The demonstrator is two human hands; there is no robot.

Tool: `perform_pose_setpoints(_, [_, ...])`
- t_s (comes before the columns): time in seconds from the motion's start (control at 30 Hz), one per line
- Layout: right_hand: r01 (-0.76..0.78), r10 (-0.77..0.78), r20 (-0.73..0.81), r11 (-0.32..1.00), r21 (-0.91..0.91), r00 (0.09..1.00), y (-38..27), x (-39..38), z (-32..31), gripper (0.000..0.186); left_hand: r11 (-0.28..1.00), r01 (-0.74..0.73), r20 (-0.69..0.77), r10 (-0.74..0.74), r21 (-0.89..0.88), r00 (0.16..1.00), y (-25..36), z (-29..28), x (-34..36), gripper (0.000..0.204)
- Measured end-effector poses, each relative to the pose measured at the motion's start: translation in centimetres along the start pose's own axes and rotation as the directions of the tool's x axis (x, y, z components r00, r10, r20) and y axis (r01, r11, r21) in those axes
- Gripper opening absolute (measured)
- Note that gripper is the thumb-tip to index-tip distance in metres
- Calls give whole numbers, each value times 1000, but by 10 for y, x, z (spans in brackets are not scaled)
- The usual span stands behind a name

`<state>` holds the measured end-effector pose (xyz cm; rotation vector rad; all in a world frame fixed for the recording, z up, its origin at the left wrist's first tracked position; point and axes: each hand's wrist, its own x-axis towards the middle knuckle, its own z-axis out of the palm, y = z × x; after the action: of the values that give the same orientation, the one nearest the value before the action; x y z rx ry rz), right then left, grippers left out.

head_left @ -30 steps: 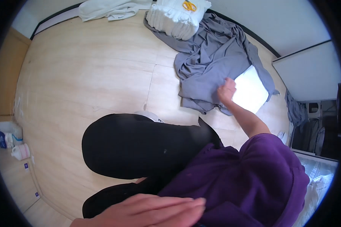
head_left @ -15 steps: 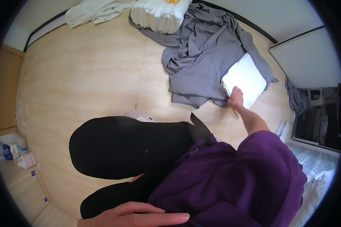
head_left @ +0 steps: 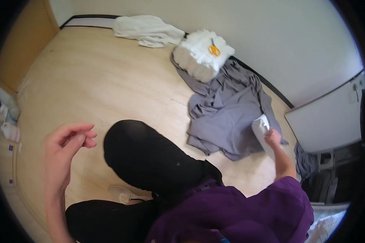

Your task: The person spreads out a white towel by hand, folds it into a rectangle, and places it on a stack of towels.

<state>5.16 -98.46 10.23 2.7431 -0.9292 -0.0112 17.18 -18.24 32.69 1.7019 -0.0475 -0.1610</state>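
Observation:
My right hand (head_left: 273, 137), arm stretched out to the right, is closed on a flat white folded bundle (head_left: 260, 126), probably cloth. The bundle is tilted up on edge over the right part of a crumpled grey cloth (head_left: 227, 117) spread on the floor. At the left my left hand (head_left: 72, 139) is raised above the floor, away from any object. Its fingers are loosely bent and somewhat apart, with nothing in them.
A stack of white cloths (head_left: 202, 56) with orange-handled scissors (head_left: 213, 49) on it stands on the grey cloth's far end. Another white cloth (head_left: 148, 30) lies by the wall. A white cabinet (head_left: 326, 115) is at right; bottles (head_left: 10, 131) stand at far left.
The white bundle, flat on the grey cloth before, is now tipped up in my right hand. My left hand has risen from the lower edge to the left. The view has turned.

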Motion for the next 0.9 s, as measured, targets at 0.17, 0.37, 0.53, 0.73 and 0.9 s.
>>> perform_pose_setpoints(0.17, [284, -297, -129, 952, -116, 946, -137, 35, -218, 24, 996, 39, -14, -41, -78, 999, -16, -2, 2, 21])
perform_pose_setpoints(0.37, [702, -697, -177, 604, 376, 695, -315, -52, -386, 47, 993, 98, 114, -89, -73, 990, -12, 4, 6, 27])
perform_pose_setpoints(0.53, [739, -919, -286, 7, 674, 270, -506, -116, -397, 48, 970, 172, 213, -134, -171, 968, -21, -7, 26, 77])
perform_pose_setpoints(0.73, [265, -918, -348, -389, 882, -190, -639, -187, -378, 47, 968, -24, -238, -37, -248, 971, -43, -53, 13, 86])
perform_pose_setpoints(0.9, [-15, -867, -257, -278, 961, -427, -674, -202, -354, 55, 950, -42, -365, -78, -308, 928, -78, -76, -11, 82])
